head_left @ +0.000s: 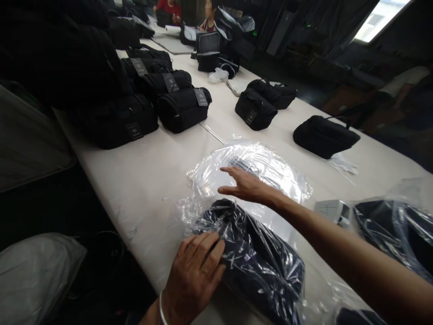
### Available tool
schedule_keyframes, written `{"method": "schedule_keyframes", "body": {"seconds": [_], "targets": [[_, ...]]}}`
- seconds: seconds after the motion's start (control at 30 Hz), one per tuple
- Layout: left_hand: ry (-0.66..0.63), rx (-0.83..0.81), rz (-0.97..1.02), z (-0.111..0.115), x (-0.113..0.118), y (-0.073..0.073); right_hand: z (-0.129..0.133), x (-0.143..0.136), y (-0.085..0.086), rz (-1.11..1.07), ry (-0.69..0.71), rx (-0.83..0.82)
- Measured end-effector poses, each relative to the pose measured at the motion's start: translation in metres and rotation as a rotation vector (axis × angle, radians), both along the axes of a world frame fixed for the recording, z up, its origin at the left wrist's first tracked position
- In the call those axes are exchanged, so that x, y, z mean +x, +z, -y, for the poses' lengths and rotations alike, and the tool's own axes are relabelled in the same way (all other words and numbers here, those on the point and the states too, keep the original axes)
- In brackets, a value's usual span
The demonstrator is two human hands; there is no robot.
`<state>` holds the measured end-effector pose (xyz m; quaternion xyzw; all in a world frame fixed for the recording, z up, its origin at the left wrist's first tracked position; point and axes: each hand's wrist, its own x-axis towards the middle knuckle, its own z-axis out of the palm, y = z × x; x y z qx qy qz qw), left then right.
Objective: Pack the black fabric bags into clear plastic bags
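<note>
A dark bag (264,266) lies inside a clear plastic bag right in front of me. My left hand (196,271) is curled over its near left end, fingers bent against the plastic; the thumb is hidden. Farther off, flat clear plastic bags (206,176) with printing on them lie in a shiny pile on the table. My right hand (243,185) reaches over that pile with fingers and thumb apart, holding nothing. Whether it touches the plastic I cannot tell.
The pale table (128,180) runs away from me, its left edge near. Black bags with tags (184,108) stand in a group at the left. Several more bags (324,135) stand on the right. A small grey box (333,211) and another plastic-wrapped bag (395,230) lie right. Two people (169,9) are at the far end.
</note>
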<state>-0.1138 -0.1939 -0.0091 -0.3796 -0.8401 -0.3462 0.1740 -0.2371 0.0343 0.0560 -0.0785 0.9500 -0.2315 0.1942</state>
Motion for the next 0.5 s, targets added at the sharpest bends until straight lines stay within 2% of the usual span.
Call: {"method": "schedule_keyframes", "body": {"seconds": [0.07,0.13,0.23,0.33,0.4,0.5], "targets": [[0.042,-0.063,-0.012,0.004,0.000,-0.002,-0.007,0.012,-0.015,0.127,-0.006,-0.137],[0.082,-0.144,-0.010,0.008,-0.001,-0.006,-0.010,0.023,-0.029,0.265,-0.063,-0.191],[0.098,-0.204,-0.008,0.016,-0.007,-0.008,-0.009,0.032,-0.041,0.236,-0.235,-0.336],[0.089,-0.209,-0.001,0.019,-0.026,-0.006,-0.006,0.036,-0.044,0.200,-0.248,-0.492],[0.060,-0.209,0.121,0.018,-0.047,-0.007,-0.007,0.039,-0.042,0.205,-0.254,-0.450],[-0.073,-0.201,0.568,0.016,-0.079,-0.016,-0.017,0.048,-0.029,0.053,-0.394,-0.404]]}}
